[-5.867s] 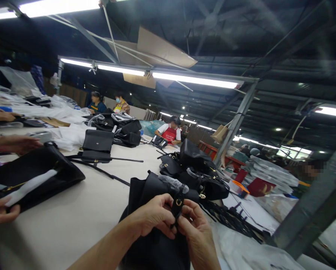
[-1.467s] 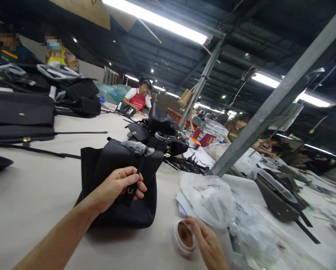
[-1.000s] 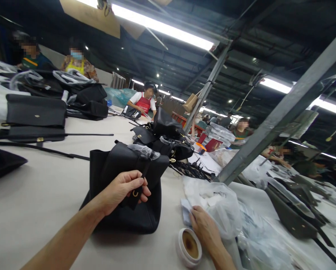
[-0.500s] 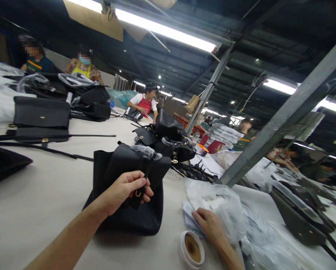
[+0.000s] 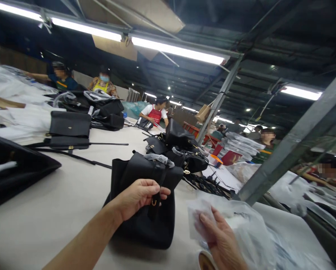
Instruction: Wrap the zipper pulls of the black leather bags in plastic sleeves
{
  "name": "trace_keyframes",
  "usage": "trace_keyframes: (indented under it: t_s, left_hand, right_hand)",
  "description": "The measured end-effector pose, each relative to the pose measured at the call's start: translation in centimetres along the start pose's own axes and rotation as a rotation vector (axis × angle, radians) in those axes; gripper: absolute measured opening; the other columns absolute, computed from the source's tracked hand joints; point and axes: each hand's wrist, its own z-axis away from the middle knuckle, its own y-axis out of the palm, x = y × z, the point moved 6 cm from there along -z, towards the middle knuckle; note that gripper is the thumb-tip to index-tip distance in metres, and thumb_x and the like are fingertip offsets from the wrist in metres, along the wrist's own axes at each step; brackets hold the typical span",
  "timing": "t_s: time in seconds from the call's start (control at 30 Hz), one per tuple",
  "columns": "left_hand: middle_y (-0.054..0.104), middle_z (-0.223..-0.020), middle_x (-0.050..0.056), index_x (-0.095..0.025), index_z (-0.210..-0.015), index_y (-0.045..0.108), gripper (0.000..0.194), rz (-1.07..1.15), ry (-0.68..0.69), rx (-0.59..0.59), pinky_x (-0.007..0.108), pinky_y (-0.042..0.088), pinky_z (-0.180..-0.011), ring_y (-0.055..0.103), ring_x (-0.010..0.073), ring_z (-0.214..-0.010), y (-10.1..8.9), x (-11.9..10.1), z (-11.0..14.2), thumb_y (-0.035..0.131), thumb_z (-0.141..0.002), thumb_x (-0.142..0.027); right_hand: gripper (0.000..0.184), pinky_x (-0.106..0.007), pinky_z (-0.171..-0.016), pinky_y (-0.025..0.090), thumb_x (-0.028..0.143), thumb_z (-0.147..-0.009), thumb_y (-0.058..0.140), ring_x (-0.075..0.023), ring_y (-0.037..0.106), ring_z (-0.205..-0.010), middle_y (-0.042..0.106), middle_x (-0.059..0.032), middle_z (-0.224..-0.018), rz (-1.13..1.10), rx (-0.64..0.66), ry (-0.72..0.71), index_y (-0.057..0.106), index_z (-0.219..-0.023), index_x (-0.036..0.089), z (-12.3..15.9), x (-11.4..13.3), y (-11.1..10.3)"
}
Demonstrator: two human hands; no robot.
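Observation:
My left hand (image 5: 139, 198) pinches a black strap (image 5: 155, 198) with a small gold buckle, attached to a black leather bag (image 5: 153, 230) standing on the table. A scrap of clear plastic wrap (image 5: 160, 160) lies on top of the bag. My right hand (image 5: 221, 240) holds up a thin translucent sheet (image 5: 201, 217) in front of a crumpled plastic bag (image 5: 249, 232). Just below that hand, a roll of tape (image 5: 205, 262) is cut off by the picture's bottom edge.
The long cream work table (image 5: 58, 187) holds more black bags with straps (image 5: 69, 129) and a heap of black bags (image 5: 181, 146). White wrapping lies at far left. A steel post (image 5: 291, 138) rises at right. Several co-workers sit beyond.
My right hand has risen from beside the tape roll with the thin sheet in its fingers. My left hand keeps the strap. The view has turned, so everything sits further right and lower.

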Motion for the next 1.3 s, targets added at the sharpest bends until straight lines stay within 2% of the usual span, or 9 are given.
trace_keyframes:
  t_s: [0.07, 0.2, 0.37, 0.63, 0.7, 0.8, 0.93, 1.07, 1.3]
  left_hand:
    - [0.072, -0.109, 0.014, -0.015, -0.066, 0.058, 0.030, 0.033, 0.006, -0.034, 0.030, 0.047, -0.079, 0.064, 0.0211, -0.095, 0.2, 0.0, 0.4, 0.083, -0.064, -0.033]
    - [0.066, -0.070, 0.002, -0.015, -0.061, 0.060, 0.033, 0.047, 0.033, -0.101, 0.026, 0.045, -0.067, 0.058, 0.0132, -0.067, 0.7, -0.1, 1.2, 0.085, -0.055, -0.034]
    - [0.058, -0.056, -0.002, -0.016, -0.059, 0.058, 0.030, -0.017, 0.042, -0.202, 0.026, 0.041, -0.058, 0.051, 0.0113, -0.054, 0.6, -0.1, 2.0, 0.082, -0.051, -0.033]
    - [0.060, -0.054, 0.000, -0.014, -0.059, 0.064, 0.024, -0.055, 0.186, -0.375, 0.025, 0.036, -0.055, 0.049, 0.0115, -0.053, -0.4, -0.3, 2.4, 0.078, -0.053, -0.032]
    - [0.060, -0.055, 0.000, -0.014, -0.060, 0.065, 0.023, -0.092, 0.209, -0.385, 0.025, 0.037, -0.056, 0.049, 0.0113, -0.053, -0.5, -0.3, 2.4, 0.077, -0.055, -0.033]
    - [0.057, -0.054, -0.002, -0.015, -0.059, 0.063, 0.018, -0.174, 0.241, -0.382, 0.025, 0.036, -0.054, 0.048, 0.0105, -0.052, -0.3, -0.5, 2.3, 0.074, -0.058, -0.029]
    - [0.056, -0.054, -0.002, -0.016, -0.060, 0.060, 0.013, -0.299, 0.321, -0.353, 0.025, 0.040, -0.053, 0.050, 0.0116, -0.052, 0.1, -1.2, 2.3, 0.068, -0.064, -0.025]
    - [0.054, -0.057, -0.004, -0.017, -0.070, 0.058, 0.006, -0.358, 0.377, -0.349, 0.023, 0.041, -0.052, 0.051, 0.0109, -0.052, 0.1, -1.8, 2.5, 0.064, -0.067, -0.018]
    - [0.052, -0.060, -0.008, -0.019, -0.099, 0.051, 0.039, -0.198, 0.396, -0.247, 0.019, 0.036, -0.051, 0.046, 0.0071, -0.052, -0.1, -1.2, 2.3, 0.060, -0.063, -0.006]
  right_hand:
    - [0.069, -0.027, -0.073, 0.059, 0.035, -0.053, 0.091, -0.0192, 0.072, -0.085, 0.077, -0.0006, -0.096, -0.114, 0.033, 0.018, 0.057, -0.112, 0.026, 1.1, -1.0, 3.3]
    - [0.058, -0.031, -0.077, 0.059, 0.040, -0.059, 0.088, -0.0229, 0.072, -0.086, 0.077, -0.0025, -0.098, -0.142, 0.106, -0.100, 0.060, -0.108, 0.023, 2.4, -3.0, 9.0]
    - [0.063, -0.033, -0.071, 0.059, 0.045, -0.062, 0.085, -0.0235, 0.073, -0.081, 0.077, -0.0001, -0.094, -0.212, 0.114, -0.138, 0.055, -0.114, 0.026, 2.7, -5.4, 12.6]
    - [0.050, -0.032, -0.071, 0.056, 0.052, -0.066, 0.080, -0.0247, 0.071, -0.080, 0.077, -0.0035, -0.089, -0.152, 0.208, -0.143, 0.062, -0.103, 0.022, 2.9, -5.5, 13.1]
    - [0.047, -0.031, -0.068, 0.055, 0.057, -0.069, 0.075, -0.0235, 0.070, -0.074, 0.076, -0.0035, -0.084, -0.061, 0.202, -0.155, 0.065, -0.099, 0.021, 2.5, -4.2, 12.2]
    - [0.051, -0.028, -0.067, 0.053, 0.063, -0.071, 0.070, -0.0238, 0.067, -0.083, 0.075, -0.0040, -0.092, 0.169, 0.120, -0.270, 0.069, -0.099, 0.021, 1.5, -0.5, 11.1]
    - [0.047, -0.027, -0.067, 0.049, 0.063, -0.065, 0.074, -0.0231, 0.062, -0.082, 0.072, -0.0027, -0.086, 0.352, 0.248, -0.301, 0.073, -0.087, 0.021, 0.7, 3.1, 13.4]
    - [0.037, -0.023, -0.057, 0.043, 0.056, -0.064, 0.078, -0.0159, 0.052, -0.064, 0.060, 0.0023, -0.064, 0.308, 0.381, -0.244, 0.069, -0.068, 0.020, 0.9, 3.6, 15.9]
    - [0.037, -0.025, -0.058, 0.045, 0.054, -0.060, 0.081, -0.0172, 0.055, -0.064, 0.065, 0.0014, -0.067, 0.213, 0.370, -0.171, 0.070, -0.071, 0.020, 0.8, 2.6, 15.8]
